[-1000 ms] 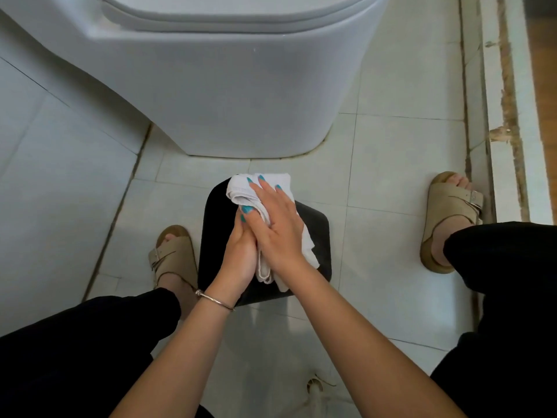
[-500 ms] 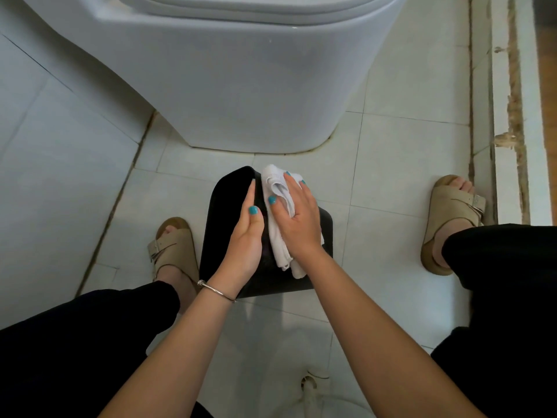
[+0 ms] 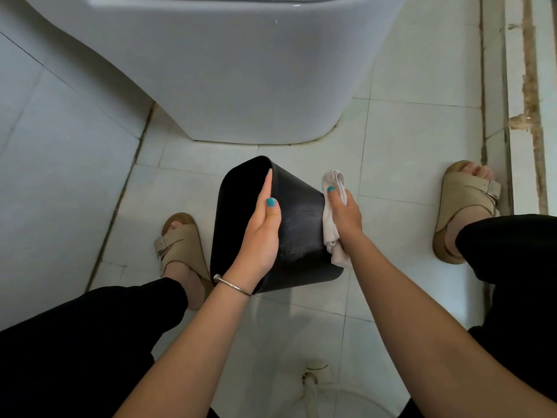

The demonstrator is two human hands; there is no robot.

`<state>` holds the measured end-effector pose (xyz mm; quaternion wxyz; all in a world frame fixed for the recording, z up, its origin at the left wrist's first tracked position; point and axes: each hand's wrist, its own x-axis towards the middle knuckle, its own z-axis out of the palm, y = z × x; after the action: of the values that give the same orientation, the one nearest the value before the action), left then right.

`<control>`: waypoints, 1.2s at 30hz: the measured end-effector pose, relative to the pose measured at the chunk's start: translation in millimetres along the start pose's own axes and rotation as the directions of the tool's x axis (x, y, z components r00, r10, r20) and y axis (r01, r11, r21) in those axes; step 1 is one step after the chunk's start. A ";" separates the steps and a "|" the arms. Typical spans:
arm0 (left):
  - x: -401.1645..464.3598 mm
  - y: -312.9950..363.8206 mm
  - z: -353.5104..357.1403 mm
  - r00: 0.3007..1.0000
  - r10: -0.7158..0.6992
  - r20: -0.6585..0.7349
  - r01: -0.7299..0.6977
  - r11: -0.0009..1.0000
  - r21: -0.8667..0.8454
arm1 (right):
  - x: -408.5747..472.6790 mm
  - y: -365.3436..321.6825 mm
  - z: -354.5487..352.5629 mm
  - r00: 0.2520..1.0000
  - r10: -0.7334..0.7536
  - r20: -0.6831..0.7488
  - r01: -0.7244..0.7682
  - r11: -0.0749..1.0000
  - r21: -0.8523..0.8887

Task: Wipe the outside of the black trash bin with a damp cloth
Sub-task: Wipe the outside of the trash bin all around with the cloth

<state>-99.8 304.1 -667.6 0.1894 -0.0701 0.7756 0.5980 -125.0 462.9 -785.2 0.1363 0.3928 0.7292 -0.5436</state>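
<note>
The black trash bin [image 3: 301, 224] lies tipped over on the tiled floor between my feet, its glossy side facing up. My left hand [image 3: 259, 233] rests along the bin's upper left edge, fingers straight and thumb laid on the top face. My right hand [image 3: 346, 215] holds the folded white cloth [image 3: 331, 236] against the bin's right side, thumb over the cloth, fingers hidden behind it. Part of the cloth sticks up above my thumb and part hangs below my palm.
A white toilet base [image 3: 241, 70] stands just beyond the bin. A tiled wall [image 3: 60, 146] runs along the left. A white door frame [image 3: 518, 116] borders the right. My sandalled feet [image 3: 177, 239] [image 3: 464, 200] flank the bin. A white hose fitting [image 3: 313, 378] sits near the bottom.
My right hand slid the cloth from the bin's top face over to its right side. My left hand shifted left and stretched along the upper edge, uncovering the wet top face.
</note>
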 end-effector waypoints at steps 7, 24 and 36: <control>1.8 -2.6 -6.8 0.999 -0.004 -0.034 0.003 1.000 -0.020 | -26.2 -19.6 10.0 0.990 -0.144 0.005 0.144 0.989 -0.020; 1.9 -8.3 7.7 0.998 -0.056 -0.032 0.044 0.948 -0.316 | -152.2 -30.2 34.1 0.918 -0.396 0.004 0.395 0.917 0.056; 0.2 -5.2 -0.8 0.996 -0.032 -0.087 0.014 0.980 -0.200 | -133.6 -24.0 28.6 0.896 -0.443 0.040 0.444 0.888 -0.115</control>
<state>-98.5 302.0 -672.3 0.1534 -0.1245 0.7189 0.6665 -61.4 378.0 -695.8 0.0369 0.2033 0.8302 -0.5177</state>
